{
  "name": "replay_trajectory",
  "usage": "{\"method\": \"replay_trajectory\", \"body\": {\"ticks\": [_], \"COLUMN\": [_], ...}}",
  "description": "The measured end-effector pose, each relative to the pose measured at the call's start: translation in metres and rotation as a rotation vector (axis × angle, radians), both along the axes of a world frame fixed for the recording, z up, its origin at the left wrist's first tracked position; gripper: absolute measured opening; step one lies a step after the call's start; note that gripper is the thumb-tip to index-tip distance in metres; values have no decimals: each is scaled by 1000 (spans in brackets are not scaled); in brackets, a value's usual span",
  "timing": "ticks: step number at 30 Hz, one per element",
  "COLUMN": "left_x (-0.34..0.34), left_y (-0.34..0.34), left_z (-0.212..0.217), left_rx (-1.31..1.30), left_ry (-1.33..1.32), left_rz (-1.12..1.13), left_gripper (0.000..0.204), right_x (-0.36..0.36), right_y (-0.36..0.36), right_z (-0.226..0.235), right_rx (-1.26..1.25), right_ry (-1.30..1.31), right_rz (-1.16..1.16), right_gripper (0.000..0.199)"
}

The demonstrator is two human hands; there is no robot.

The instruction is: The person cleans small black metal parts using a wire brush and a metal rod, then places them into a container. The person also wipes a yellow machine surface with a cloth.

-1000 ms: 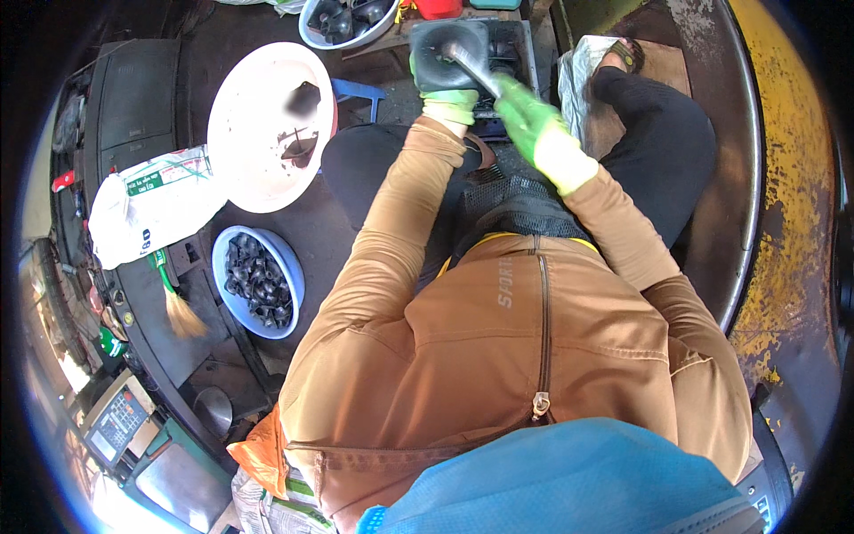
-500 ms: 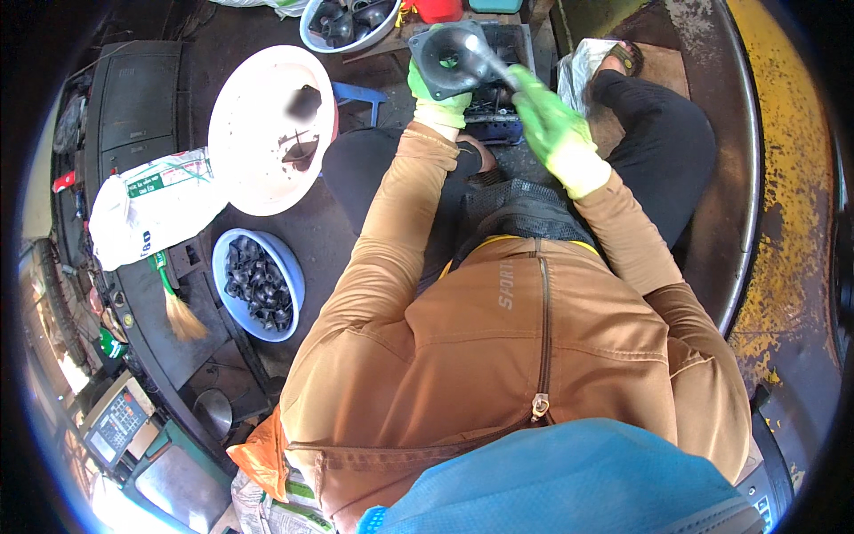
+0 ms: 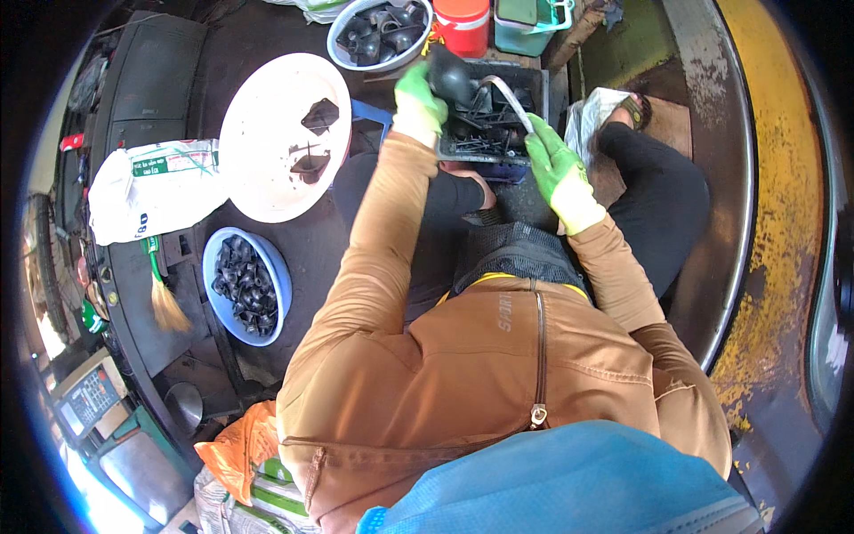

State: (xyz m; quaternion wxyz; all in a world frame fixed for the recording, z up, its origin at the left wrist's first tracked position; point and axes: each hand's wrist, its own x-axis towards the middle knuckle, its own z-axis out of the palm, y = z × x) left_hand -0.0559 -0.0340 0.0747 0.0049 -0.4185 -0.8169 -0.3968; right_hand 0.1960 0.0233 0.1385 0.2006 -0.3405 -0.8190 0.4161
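Note:
My left hand (image 3: 420, 100), in a green glove, is closed on a black bell-shaped rubber part (image 3: 452, 78), held over a dark crate (image 3: 540, 89). In the earlier frame this part shows a square flange with a round hollow. My right hand (image 3: 556, 160), also gloved in green, grips a curved, pale metal tool (image 3: 509, 96); its far end reaches toward the part, and whether it touches is hard to tell. Inside the crate lie thin black strips (image 3: 489, 142). To the left, a large whitish basin (image 3: 258, 133) holds two dark, thin-edged pieces (image 3: 320, 116).
A blue basin (image 3: 285, 267) full of small black parts stands left of my body. Another pale basin (image 3: 422, 55) with larger black parts is at the far side, beside a red container (image 3: 463, 27) and a green box (image 3: 525, 36). A metal edge (image 3: 743, 222) runs along my right.
The rubber part has tipped from facing me to side-on, lower over the crate. My right hand has moved slightly down with the tool, which is drawn back from the part's hollow.

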Motion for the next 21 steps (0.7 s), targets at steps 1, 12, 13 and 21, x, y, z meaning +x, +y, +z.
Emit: {"method": "replay_trajectory", "body": {"ticks": [1, 12, 13, 21], "left_x": [-23, -12, 19, 96], "left_y": [8, 37, 28, -24], "left_z": [-4, 25, 27, -48], "left_rx": [-46, 429, 456, 597], "left_ry": [-96, -1716, -1887, -1595], "left_rz": [45, -17, -198, -532], "left_gripper": [41, 54, 56, 29], "right_x": [1, -8, -8, 55], "right_y": [3, -8, -10, -9], "right_z": [-3, -36, -31, 73], "right_rx": [-59, -360, -222, 361], "right_ry": [18, 100, 37, -31], "right_rz": [-16, -13, -29, 317], "right_gripper": [37, 38, 38, 43]}}
